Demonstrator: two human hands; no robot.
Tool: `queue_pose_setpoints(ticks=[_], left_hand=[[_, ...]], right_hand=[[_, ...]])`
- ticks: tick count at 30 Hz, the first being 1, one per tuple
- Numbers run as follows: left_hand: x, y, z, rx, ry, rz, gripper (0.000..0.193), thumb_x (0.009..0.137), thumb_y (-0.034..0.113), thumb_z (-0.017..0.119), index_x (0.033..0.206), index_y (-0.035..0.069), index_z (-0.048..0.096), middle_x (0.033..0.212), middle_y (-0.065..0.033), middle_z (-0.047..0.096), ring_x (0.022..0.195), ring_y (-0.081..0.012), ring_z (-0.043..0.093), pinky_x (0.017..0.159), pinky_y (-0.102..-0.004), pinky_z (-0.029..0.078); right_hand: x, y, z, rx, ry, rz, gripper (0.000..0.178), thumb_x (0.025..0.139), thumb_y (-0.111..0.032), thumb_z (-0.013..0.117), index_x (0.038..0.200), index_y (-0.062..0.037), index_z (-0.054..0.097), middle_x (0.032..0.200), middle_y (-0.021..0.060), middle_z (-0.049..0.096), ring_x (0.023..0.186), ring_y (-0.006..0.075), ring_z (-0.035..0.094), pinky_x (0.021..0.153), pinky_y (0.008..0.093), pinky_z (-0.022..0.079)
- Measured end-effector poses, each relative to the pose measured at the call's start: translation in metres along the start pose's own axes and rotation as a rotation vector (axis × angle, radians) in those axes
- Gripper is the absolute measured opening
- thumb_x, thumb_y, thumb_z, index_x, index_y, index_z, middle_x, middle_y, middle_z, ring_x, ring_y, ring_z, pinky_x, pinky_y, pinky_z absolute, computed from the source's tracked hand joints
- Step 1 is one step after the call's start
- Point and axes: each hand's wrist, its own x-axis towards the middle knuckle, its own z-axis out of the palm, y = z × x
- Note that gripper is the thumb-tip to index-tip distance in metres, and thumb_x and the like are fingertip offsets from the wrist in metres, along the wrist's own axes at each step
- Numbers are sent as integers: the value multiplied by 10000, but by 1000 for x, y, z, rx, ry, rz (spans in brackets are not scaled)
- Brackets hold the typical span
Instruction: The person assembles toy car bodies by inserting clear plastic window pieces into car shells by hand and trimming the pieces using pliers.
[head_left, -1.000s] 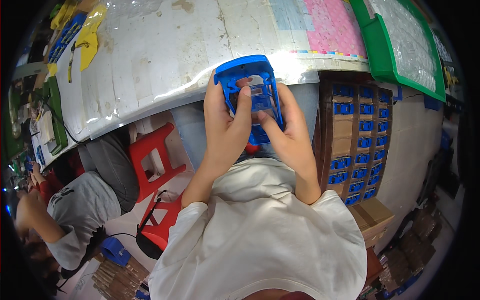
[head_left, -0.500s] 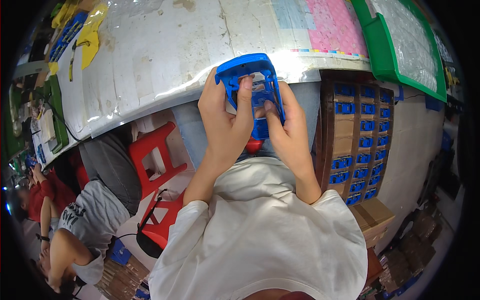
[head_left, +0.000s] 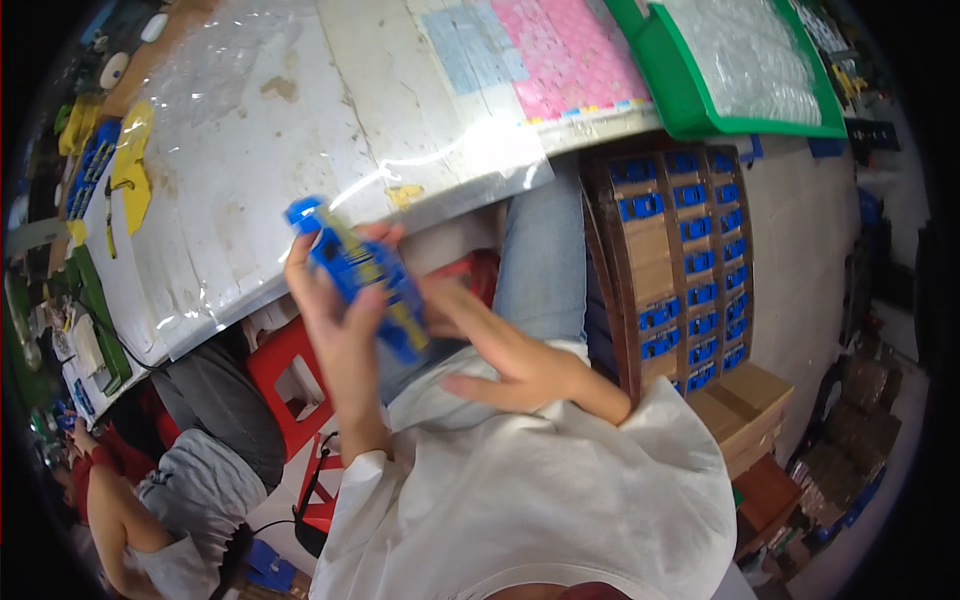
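Observation:
My left hand [head_left: 335, 315] grips a blue plastic housing [head_left: 372, 272] with yellow markings, blurred by motion. It is held tilted just off the table's front edge, the thumb lying across its face. My right hand [head_left: 490, 345] is beside the housing's lower right side, fingers stretched toward it and thumb spread apart. Its fingertips are partly hidden behind the housing, so I cannot tell whether they touch it.
A worn white table [head_left: 330, 130] spans the front. At right stand a green tray [head_left: 690, 110] of clear plastic wrap and a brown carton [head_left: 650, 260] with rows of blue parts. A red stool [head_left: 290, 370] and a seated person [head_left: 200, 490] are at left.
The housing has moved left and lower, turning from its hollow side to its marked face. My right hand has let go of its edge and swung left. The view has shifted.

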Motion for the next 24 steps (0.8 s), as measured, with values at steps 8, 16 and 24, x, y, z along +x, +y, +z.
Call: queue_pose_setpoints(ticks=[8,16,24], left_hand=[[76,87,-225,1359,709,397,564,701,232,702,1117,-67,465,912,-139,529,863,-248,529,777,-316,424],[83,120,-294,1860,1073,451,490,696,261,654,1041,-63,527,1042,-241,542,956,-361,523,863,-396,391],[16,126,21,-42,-699,807,159,834,147,448,712,96,536,711,-71,527,634,-179,494,592,-287,382]], right_hand=[[-138,129,-125,-504,913,379,97,837,-67,488,811,-16,567,691,33,557,639,101,512,589,240,426],[-224,275,-286,-1016,1249,1136,500,762,-359,579,1051,42,499,977,302,562,957,401,544,835,431,433],[-173,294,-263,-1060,1212,1079,491,763,-355,567,1072,20,496,986,297,551,948,408,541,824,449,437]])
